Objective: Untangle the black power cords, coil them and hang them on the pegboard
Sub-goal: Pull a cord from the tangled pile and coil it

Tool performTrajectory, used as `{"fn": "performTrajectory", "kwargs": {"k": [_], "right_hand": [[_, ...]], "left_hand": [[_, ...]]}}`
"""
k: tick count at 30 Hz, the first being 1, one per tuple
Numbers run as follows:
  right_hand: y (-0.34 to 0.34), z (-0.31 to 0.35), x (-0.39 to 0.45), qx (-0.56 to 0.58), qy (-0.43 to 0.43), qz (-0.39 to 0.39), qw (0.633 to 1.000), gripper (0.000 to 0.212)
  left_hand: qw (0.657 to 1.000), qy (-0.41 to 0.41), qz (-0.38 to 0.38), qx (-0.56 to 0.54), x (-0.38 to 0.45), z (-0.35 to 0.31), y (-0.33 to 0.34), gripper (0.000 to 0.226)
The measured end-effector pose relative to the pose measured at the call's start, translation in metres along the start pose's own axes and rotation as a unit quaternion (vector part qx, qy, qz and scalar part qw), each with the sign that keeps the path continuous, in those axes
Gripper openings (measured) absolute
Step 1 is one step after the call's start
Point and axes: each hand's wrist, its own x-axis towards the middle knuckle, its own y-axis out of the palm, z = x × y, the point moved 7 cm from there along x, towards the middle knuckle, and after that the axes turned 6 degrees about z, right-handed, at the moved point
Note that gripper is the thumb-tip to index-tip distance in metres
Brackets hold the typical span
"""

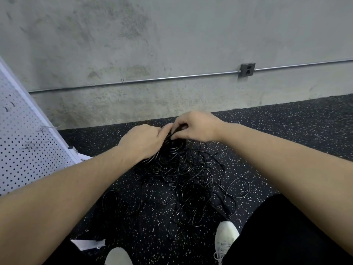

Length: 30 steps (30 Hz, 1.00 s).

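Leaning at the far left, the white pegboard [24,142] stands tilted, with a few metal hooks [35,145] sticking out of its holes; no cord hangs on it. Beside its lower corner begins the black speckled floor [286,134], where I work.

My left hand [143,142] is raised over the floor, and its fingers [165,131] are curled around a bundle of coiled black cord [172,148]; the shiny loops come out just under my palm. My right hand [196,128] touches the same bundle from the other side. Its thumb and fingertips pinch the cord at the top of the coil, very close to my left thumb.

Below both hands, the rest of the black power cords [193,180] lies on the floor in a loose tangled pile, with single loops spreading to the right and toward my feet. One smaller dark coil [114,201] lies apart, to the left of the pile.

At the bottom, my white shoes [226,238] stand on the floor. Behind all, on the grey concrete wall [172,35], a metal conduit [152,79] runs to an outlet box [247,69] at the right.
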Motion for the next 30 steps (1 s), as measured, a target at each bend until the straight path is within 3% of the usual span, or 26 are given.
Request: {"fn": "performTrajectory", "kwargs": {"k": [2,5,6,9,12,13,15,18,20,23,25,27,30], "right_hand": [[0.003,0.001,-0.001,0.101,-0.039,0.025,0.994,0.015],[0.000,-0.001,-0.002,0.209,-0.061,0.025,0.976,0.023],[-0.002,-0.003,-0.002,0.235,-0.058,0.019,0.970,0.030],[0.001,-0.006,-0.002,0.221,-0.040,0.002,0.975,0.041],[-0.006,-0.008,-0.001,0.240,-0.019,-0.071,0.968,0.041],[-0.012,-0.011,-0.001,0.254,-0.004,-0.110,0.961,0.048],[-0.016,-0.028,-0.003,0.305,0.066,-0.144,0.939,0.080],[0.018,-0.047,-0.010,0.339,0.177,0.001,0.924,0.115],[0.039,-0.044,-0.013,0.389,0.182,0.091,0.898,0.099],[0.033,-0.038,-0.008,0.510,0.140,0.018,0.848,0.042],[0.027,-0.038,-0.002,0.579,0.126,-0.039,0.805,0.044],[0.026,-0.036,0.004,0.638,0.103,-0.073,0.759,0.046],[0.023,-0.029,0.009,0.656,0.091,-0.099,0.743,0.051]], "left_hand": [[0.999,0.013,0.040,-0.030,-0.003,-0.001,0.003,0.083],[0.991,0.098,0.093,-0.020,-0.011,-0.010,0.009,0.099],[0.987,0.116,0.110,-0.015,-0.014,-0.013,0.012,0.097],[0.985,0.127,0.119,-0.001,-0.018,-0.019,0.018,0.055],[0.987,0.102,0.088,-0.090,-0.020,-0.017,0.016,0.054],[0.984,0.082,0.077,-0.140,-0.018,-0.012,0.016,0.057],[0.975,0.036,0.063,-0.211,-0.016,-0.004,0.014,0.058],[0.959,-0.024,0.029,-0.280,-0.006,0.001,0.007,0.055],[0.953,-0.037,0.011,-0.302,-0.002,0.000,-0.003,0.049],[0.933,-0.048,0.029,-0.355,0.002,-0.001,-0.002,0.044],[0.904,-0.077,0.048,-0.418,0.002,0.002,0.003,0.041],[0.852,-0.113,0.063,-0.507,0.003,0.006,0.010,0.038],[0.790,-0.147,0.079,-0.590,0.005,0.005,0.015,0.039]]}}
